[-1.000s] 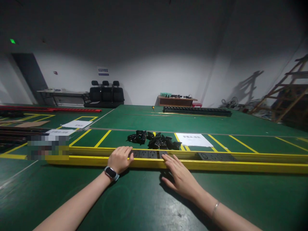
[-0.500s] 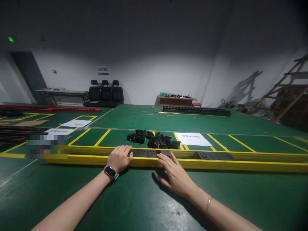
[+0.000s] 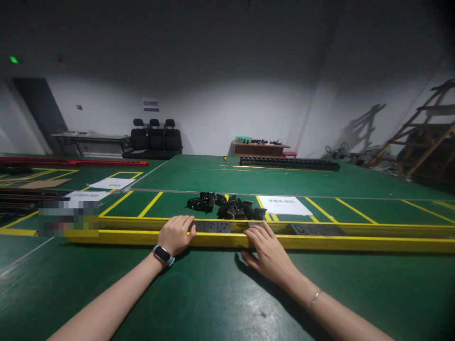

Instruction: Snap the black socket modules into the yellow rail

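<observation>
A long yellow metal channel (image 3: 220, 240) lies across the green table, with black socket modules (image 3: 212, 227) inside it. My left hand (image 3: 177, 234), wearing a smartwatch (image 3: 162, 254), is curled over the channel's front wall at the left end of these modules, its fingertips hidden inside. My right hand (image 3: 267, 248) reaches over the front wall with fingers stretched out, the fingertips resting on a separate black module (image 3: 255, 225). A gap parts that module from the left group. Further right, a longer black socket block (image 3: 316, 229) sits in the same channel.
Behind the channel lie a pile of small black parts (image 3: 234, 208) and a white paper sign (image 3: 284, 206). Farther back are a long black strip (image 3: 289, 164) and a yellow-handled tool (image 3: 225, 159). Dark rails (image 3: 28, 196) and red rails (image 3: 74, 162) lie at left.
My right hand has moved to the right along the channel, and the black module under its fingers has shifted right, widening the gap. My left hand stays in place.
</observation>
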A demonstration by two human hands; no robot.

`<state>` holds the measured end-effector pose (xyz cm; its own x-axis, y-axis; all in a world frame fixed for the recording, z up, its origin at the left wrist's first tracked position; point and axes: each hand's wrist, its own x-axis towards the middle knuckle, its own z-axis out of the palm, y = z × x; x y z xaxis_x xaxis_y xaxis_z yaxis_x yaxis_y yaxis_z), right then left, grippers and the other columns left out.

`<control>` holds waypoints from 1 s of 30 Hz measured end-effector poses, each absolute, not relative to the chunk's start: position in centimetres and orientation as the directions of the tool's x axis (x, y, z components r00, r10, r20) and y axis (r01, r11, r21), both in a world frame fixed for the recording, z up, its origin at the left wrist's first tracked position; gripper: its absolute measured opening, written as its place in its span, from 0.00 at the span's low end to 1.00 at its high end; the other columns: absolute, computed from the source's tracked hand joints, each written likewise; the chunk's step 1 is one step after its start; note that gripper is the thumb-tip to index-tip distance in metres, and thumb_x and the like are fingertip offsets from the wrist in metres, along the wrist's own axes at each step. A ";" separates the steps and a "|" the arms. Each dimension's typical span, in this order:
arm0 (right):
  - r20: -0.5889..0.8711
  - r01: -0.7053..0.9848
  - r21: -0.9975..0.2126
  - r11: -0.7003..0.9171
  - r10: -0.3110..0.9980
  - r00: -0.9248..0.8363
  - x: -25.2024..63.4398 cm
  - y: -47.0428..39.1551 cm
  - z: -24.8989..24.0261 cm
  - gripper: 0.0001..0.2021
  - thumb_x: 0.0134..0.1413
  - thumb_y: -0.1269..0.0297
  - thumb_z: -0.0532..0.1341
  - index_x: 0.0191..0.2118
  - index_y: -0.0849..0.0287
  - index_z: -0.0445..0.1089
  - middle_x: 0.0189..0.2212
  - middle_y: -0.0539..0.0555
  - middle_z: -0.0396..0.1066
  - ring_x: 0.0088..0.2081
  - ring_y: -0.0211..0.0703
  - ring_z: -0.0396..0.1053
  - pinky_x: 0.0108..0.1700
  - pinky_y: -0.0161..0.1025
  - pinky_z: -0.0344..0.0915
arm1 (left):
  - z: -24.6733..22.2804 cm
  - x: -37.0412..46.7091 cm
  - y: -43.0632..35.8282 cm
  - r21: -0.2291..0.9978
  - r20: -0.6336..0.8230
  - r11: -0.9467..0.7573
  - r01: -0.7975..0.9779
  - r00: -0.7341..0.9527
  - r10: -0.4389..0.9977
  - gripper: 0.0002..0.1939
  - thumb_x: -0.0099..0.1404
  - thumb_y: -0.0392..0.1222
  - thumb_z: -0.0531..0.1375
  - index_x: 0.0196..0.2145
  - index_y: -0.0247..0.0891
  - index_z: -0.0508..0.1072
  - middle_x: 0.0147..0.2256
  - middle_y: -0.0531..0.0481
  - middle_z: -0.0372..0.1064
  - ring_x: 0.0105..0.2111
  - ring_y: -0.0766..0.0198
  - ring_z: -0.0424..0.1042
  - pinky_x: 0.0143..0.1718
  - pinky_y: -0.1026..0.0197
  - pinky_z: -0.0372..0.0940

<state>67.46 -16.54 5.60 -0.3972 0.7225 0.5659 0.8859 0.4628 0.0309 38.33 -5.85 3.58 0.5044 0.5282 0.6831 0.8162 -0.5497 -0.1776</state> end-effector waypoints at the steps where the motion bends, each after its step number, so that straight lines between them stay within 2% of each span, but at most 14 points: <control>1: 0.567 0.891 0.035 0.452 0.725 -0.390 67.6 -16.5 5.7 0.20 0.53 0.60 0.59 0.50 0.60 0.62 0.45 0.58 0.68 0.50 0.50 0.63 0.63 0.58 0.46 | 3.6 38.3 -5.9 -0.178 0.684 -0.550 0.816 0.504 0.527 0.16 0.65 0.43 0.50 0.43 0.35 0.73 0.40 0.44 0.74 0.38 0.56 0.72 0.41 0.53 0.65; 11: 0.618 0.901 0.021 0.434 0.703 -0.353 69.5 -15.9 6.2 0.16 0.57 0.58 0.55 0.49 0.57 0.63 0.37 0.56 0.69 0.42 0.50 0.65 0.56 0.57 0.55 | 3.8 38.4 -6.0 -0.173 0.686 -0.553 0.815 0.502 0.526 0.16 0.64 0.43 0.50 0.42 0.35 0.73 0.39 0.44 0.74 0.38 0.56 0.72 0.41 0.53 0.65; 15: 0.618 0.902 0.024 0.431 0.703 -0.352 71.3 -15.6 6.1 0.13 0.57 0.66 0.52 0.48 0.60 0.63 0.35 0.57 0.68 0.40 0.48 0.64 0.53 0.54 0.59 | 3.8 38.4 -6.0 -0.161 0.677 -0.555 0.816 0.500 0.539 0.16 0.64 0.43 0.50 0.42 0.35 0.73 0.39 0.44 0.74 0.37 0.56 0.72 0.41 0.53 0.65; 19: 0.675 0.902 0.003 0.433 0.664 -0.321 72.9 -15.3 5.6 0.14 0.56 0.71 0.49 0.47 0.62 0.63 0.35 0.59 0.68 0.40 0.49 0.65 0.44 0.47 0.66 | 3.9 38.4 -6.0 -0.169 0.673 -0.549 0.818 0.503 0.542 0.16 0.64 0.43 0.50 0.42 0.36 0.73 0.39 0.44 0.74 0.37 0.56 0.72 0.41 0.53 0.65; 30: 0.754 0.905 0.029 0.423 0.585 -0.297 75.7 -14.2 5.0 0.09 0.59 0.71 0.48 0.40 0.60 0.64 0.28 0.55 0.65 0.31 0.43 0.65 0.34 0.40 0.64 | 3.8 38.3 -6.0 -0.171 0.686 -0.554 0.815 0.501 0.527 0.16 0.64 0.43 0.50 0.42 0.36 0.74 0.38 0.43 0.74 0.37 0.56 0.72 0.40 0.53 0.65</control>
<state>75.65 -14.19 5.03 -0.2974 0.5851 0.7544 0.9055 0.4234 0.0286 38.32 -6.02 3.80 0.5015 0.5265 0.6865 0.8151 -0.5535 -0.1709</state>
